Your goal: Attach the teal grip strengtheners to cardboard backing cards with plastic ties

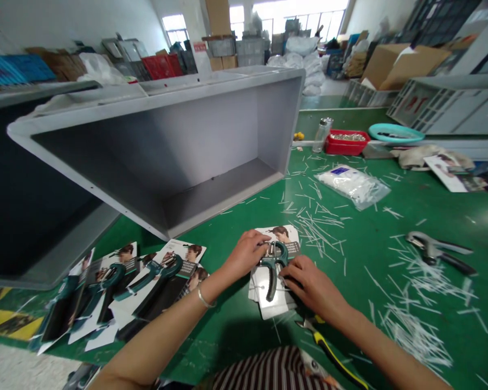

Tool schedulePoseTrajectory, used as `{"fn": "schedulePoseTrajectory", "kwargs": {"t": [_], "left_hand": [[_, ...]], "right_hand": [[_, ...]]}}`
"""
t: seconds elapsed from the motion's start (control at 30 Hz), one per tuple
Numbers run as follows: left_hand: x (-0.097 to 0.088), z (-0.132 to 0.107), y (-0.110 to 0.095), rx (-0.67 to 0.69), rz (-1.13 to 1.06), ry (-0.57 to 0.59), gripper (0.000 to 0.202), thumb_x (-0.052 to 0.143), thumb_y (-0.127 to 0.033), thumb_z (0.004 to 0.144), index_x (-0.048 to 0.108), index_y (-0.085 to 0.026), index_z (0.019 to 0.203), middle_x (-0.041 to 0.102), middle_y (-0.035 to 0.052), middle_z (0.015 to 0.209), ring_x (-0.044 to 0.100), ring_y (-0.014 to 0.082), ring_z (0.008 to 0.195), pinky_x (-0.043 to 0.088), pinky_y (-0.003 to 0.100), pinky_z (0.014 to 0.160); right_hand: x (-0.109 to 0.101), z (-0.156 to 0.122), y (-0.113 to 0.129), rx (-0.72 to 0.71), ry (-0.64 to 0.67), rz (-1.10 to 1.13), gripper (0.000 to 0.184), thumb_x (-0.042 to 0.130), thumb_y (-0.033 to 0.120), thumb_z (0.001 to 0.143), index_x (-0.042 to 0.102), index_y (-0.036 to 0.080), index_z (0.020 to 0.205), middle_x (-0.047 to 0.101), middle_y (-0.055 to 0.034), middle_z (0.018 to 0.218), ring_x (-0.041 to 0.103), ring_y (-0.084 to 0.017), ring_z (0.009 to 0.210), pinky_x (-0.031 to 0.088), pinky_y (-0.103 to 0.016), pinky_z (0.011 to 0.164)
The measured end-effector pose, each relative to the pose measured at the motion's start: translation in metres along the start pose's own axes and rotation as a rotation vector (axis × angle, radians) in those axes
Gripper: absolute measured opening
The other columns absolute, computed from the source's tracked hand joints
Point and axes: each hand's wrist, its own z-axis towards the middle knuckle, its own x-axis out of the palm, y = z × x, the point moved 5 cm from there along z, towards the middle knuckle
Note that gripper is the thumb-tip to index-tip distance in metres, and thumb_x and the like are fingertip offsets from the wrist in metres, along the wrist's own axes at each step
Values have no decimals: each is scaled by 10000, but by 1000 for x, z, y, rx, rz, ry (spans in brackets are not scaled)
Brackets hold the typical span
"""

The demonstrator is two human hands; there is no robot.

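Note:
A dark green hand gripper (273,265) lies on a printed backing card (270,295) on the green table. My left hand (244,254) pinches the gripper's upper end near its metal spring. My right hand (309,284) presses closed fingers on its right handle and the card. To the left lie several finished cards with hand grippers (146,281) fastened on them, overlapping in a row.
A large grey plastic bin (179,141) lies tipped on its side behind the cards. Cut white zip-tie ends (415,303) litter the table. A bag of white ties (353,185), grey pliers (435,250), yellow-handled cutters (333,357), a red tray (347,143) and a bottle (321,135) stand around.

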Motion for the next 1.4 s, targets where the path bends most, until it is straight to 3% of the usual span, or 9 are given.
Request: {"fn": "schedulePoseTrajectory", "kwargs": {"t": [0.13, 0.3, 0.47, 0.63, 1.0, 1.17, 1.3, 1.4], "left_hand": [[18, 6, -7, 47, -172, -31, 80, 668, -238, 847, 735, -217, 886, 697, 35, 921, 606, 203, 946, 438, 343, 899], [27, -7, -10, 62, -209, -92, 98, 640, -242, 886, 735, -229, 910, 729, 17, 910, 617, 184, 912, 432, 339, 882], [29, -10, -3, 28, -254, -154, 80, 666, -226, 865, 745, -226, 881, 693, 37, 962, 606, 193, 983, 443, 346, 916], [31, -7, 1, -34, -368, -128, 89, 671, -208, 855, 755, -218, 879, 672, 47, 935, 619, 186, 955, 473, 329, 905], [31, -9, 2, -42, -383, -118, 107, 672, -215, 854, 762, -223, 911, 668, 56, 951, 616, 194, 967, 475, 341, 911], [31, -13, 4, -4, -362, -127, 97, 674, -218, 859, 759, -216, 904, 672, 57, 963, 609, 195, 980, 459, 342, 917], [26, -14, 2, 76, -343, -14, 144, 625, -267, 899, 754, -227, 951, 685, 59, 1011, 603, 201, 1015, 438, 354, 952], [18, -10, 1, -17, -420, 17, 155, 615, -300, 902, 736, -202, 904, 698, 60, 942, 630, 196, 937, 467, 329, 887]], "right_hand": [[9, 10, -12, 36, -127, 155, 105, 577, 268, 934, 669, 248, 887, 597, -59, 941, 547, -235, 965, 454, -400, 863], [4, 23, -29, 123, -284, 348, 121, 634, 318, 894, 676, 239, 813, 615, -52, 1087, 535, -244, 1107, 369, -446, 1008], [5, 28, -33, 169, -233, 352, 163, 616, 350, 905, 689, 241, 809, 574, -55, 1275, 457, -264, 1258, 265, -490, 1079], [9, 28, -31, 137, -90, 324, 183, 594, 344, 917, 695, 233, 812, 470, -49, 1438, 355, -280, 1368, 227, -515, 1110], [6, 33, -23, 134, -5, 269, 213, 587, 332, 913, 680, 213, 762, 431, -68, 1471, 327, -303, 1396, 228, -546, 1114], [9, 34, -26, 134, -17, 291, 209, 586, 322, 912, 671, 211, 757, 448, -77, 1463, 329, -297, 1402, 182, -551, 1129], [11, 35, -31, 151, -113, 313, 217, 575, 358, 917, 687, 222, 789, 538, -85, 1374, 410, -298, 1339, 258, -538, 1093], [13, 36, -33, 125, -141, 317, 200, 535, 338, 941, 685, 235, 857, 567, -73, 1344, 440, -279, 1317, 264, -518, 1098]]}}
